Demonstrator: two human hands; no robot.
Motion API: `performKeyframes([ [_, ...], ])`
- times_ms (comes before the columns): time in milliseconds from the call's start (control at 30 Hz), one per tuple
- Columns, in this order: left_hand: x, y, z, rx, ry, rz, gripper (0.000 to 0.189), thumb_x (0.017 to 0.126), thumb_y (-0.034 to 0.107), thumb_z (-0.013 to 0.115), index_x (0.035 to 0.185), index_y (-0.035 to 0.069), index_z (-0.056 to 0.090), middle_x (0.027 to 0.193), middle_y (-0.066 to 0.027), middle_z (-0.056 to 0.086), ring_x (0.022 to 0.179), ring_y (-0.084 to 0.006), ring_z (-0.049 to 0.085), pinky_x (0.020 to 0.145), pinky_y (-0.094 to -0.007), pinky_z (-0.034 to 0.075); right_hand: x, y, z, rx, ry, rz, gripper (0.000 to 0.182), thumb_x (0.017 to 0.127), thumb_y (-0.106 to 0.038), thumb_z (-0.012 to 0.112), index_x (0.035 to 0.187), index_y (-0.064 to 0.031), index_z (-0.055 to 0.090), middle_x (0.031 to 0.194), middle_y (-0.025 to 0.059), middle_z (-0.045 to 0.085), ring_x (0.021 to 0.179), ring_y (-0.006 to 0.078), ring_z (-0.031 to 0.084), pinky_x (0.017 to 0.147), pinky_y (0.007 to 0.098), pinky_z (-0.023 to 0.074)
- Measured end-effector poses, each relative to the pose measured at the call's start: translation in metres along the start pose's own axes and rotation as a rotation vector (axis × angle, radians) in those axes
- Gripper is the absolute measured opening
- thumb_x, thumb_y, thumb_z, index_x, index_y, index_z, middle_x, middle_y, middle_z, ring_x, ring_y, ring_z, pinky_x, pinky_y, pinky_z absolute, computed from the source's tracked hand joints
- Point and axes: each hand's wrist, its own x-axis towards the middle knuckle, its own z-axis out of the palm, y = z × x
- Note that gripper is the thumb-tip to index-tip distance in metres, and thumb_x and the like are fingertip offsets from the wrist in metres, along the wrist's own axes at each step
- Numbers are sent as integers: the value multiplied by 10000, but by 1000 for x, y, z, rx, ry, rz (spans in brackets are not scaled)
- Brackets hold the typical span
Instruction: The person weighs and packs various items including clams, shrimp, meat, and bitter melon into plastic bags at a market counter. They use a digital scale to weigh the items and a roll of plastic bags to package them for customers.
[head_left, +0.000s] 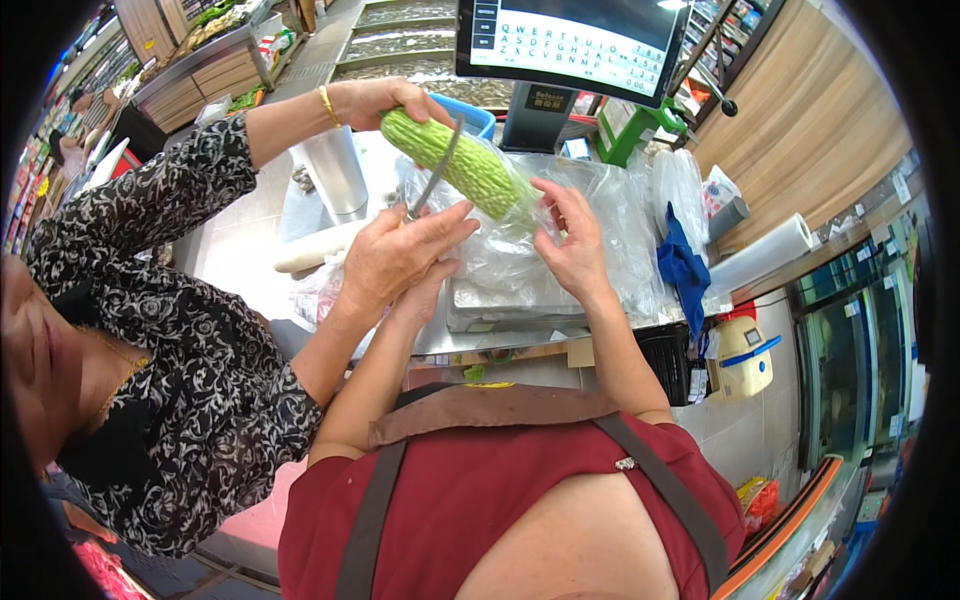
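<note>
A light-green bitter melon (450, 161) slants over the counter, its lower end inside a clear plastic bag (525, 206). My right hand (574, 240) has the bag's film between thumb and fingers at that end. Most of my left hand (431, 292) is hidden behind another person's hand (401, 255), so its grip cannot be made out. That person's hand holds a knife (444, 166), its blade crossing in front of the melon. The same person's other hand (394, 103), below a gold bracelet, grips the melon's upper end.
Plastic bags cover the scale platform (502, 296) on the metal counter, below a touchscreen (566, 45). A white radish (315, 251) and a metal cylinder (334, 172) are at left. A blue cloth (682, 262) and a plastic roll (765, 251) are at right. The other person stands close on my left.
</note>
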Motion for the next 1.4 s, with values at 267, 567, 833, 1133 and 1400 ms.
performKeyframes([
  [267, 6, 11, -23, -1155, -334, -458, 524, 1035, 284, 367, 1517, 142, 216, 1518, -103, 310, 1367, -207, 338, 1043, -331, 356, 3, 14, 6, 222, 74, 96, 507, 731, 83, 579, 1210, -77, 623, 1016, 5, 524, 876, 91, 490, 752, 214, 460],
  [567, 10, -8, -61, -1690, 258, -632, 357, 1011, 337, 440, 1286, 112, 466, 1316, -153, 512, 1205, -261, 503, 1018, -371, 407, 8, 30, 18, 367, 95, 170, 403, 759, 79, 560, 1141, -19, 644, 1020, 0, 584, 889, 72, 525, 741, 212, 473],
  [833, -2, 1, -57, -1268, -163, -354, 338, 1008, 334, 444, 1258, 109, 476, 1252, -134, 524, 1152, -238, 516, 981, -355, 418, 9, 21, 24, 578, 107, 231, 384, 744, 65, 570, 1107, -20, 660, 990, 3, 542, 841, 86, 510, 788, 223, 452],
  [1133, 9, 9, -47, -1110, -296, -192, 319, 1005, 330, 449, 1228, 106, 487, 1180, -112, 538, 1093, -213, 531, 940, -336, 431, 23, -10, 16, 414, 117, 0, 356, 799, 93, 540, 1113, -23, 659, 1042, 12, 517, 880, 75, 510, 707, 186, 444],
  [1400, 14, 10, -42, -1056, -340, -168, 303, 1002, 327, 453, 1200, 103, 497, 1116, -93, 549, 1040, -191, 545, 904, -320, 442, 21, -9, 16, 396, 105, 5, 369, 781, 87, 533, 1106, -23, 667, 1021, 8, 532, 927, 85, 498, 758, 187, 433],
])
